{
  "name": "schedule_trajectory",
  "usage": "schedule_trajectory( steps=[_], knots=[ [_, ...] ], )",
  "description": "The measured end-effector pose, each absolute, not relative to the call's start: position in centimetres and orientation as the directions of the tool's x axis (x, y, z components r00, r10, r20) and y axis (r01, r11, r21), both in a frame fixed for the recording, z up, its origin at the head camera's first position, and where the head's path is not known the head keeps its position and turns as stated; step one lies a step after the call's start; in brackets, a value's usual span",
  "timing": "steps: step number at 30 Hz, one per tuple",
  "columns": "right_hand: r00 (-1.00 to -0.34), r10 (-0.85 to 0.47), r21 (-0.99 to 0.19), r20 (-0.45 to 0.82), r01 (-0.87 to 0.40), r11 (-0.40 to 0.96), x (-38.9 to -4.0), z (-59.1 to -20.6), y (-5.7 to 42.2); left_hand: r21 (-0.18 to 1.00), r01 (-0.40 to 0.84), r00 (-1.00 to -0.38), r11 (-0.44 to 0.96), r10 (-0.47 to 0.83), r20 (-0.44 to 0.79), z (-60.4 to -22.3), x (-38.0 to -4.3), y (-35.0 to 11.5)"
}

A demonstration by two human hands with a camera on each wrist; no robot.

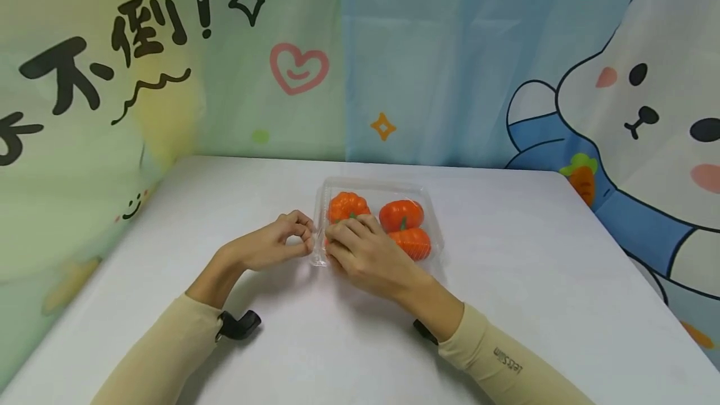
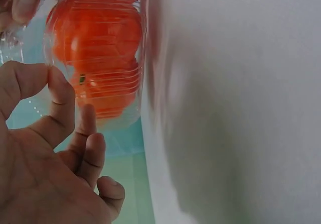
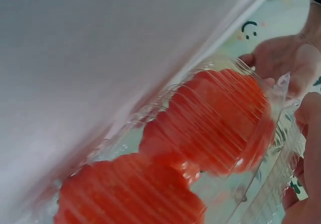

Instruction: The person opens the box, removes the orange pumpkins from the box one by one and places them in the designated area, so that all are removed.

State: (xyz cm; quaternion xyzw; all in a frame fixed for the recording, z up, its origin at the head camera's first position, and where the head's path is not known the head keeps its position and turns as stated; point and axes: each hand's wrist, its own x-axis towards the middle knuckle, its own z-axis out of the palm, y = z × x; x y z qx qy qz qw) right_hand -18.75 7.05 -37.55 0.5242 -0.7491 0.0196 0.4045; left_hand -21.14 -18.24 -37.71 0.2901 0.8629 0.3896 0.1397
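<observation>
A clear plastic clamshell box [image 1: 379, 189] holds several orange-red bell peppers [image 1: 401, 215] with green stems. My left hand [image 1: 284, 242] is at the box's left side, and its thumb and index finger pinch the plastic edge there. In the left wrist view, the left hand's other fingers [image 2: 94, 156] are loosely bent beside the ribbed wall. Over the box's front left part, my right hand [image 1: 360, 252] has its fingers curled on the lid's edge, hiding one pepper. The right wrist view shows a ribbed lid strip [image 3: 273, 189] standing a little apart from the box wall.
The box stands on a white table [image 1: 506, 255]. Behind the table hangs a printed cloth [image 1: 416, 67] with a cartoon bear and characters. Black wrist devices [image 1: 239, 325] sit at both sleeve cuffs.
</observation>
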Motion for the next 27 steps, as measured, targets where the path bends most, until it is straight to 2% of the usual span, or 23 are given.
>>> schedule_trajectory(
  steps=[8, 12, 17, 27],
  knots=[
    [-0.196, -0.808, 0.426, 0.556, -0.767, 0.48, -18.0, -37.1, 8.2, 0.752, 0.352, -0.797, 0.558, 0.6, -0.072, -38.0, -21.0, -18.1],
    [-0.231, -0.806, 0.396, 0.545, -0.777, 0.49, -17.7, -37.0, 9.0, 0.743, 0.351, -0.792, 0.569, 0.604, -0.088, -37.9, -21.0, -18.0],
    [-0.249, -0.792, 0.362, 0.557, -0.786, 0.501, -17.7, -37.1, 10.1, 0.735, 0.355, -0.792, 0.578, 0.604, -0.093, -37.9, -21.1, -18.1],
    [-0.267, -0.784, 0.365, 0.56, -0.77, 0.523, -18.1, -37.4, 12.3, 0.727, 0.366, -0.786, 0.58, 0.611, -0.091, -38.1, -21.2, -18.5]
  ],
)
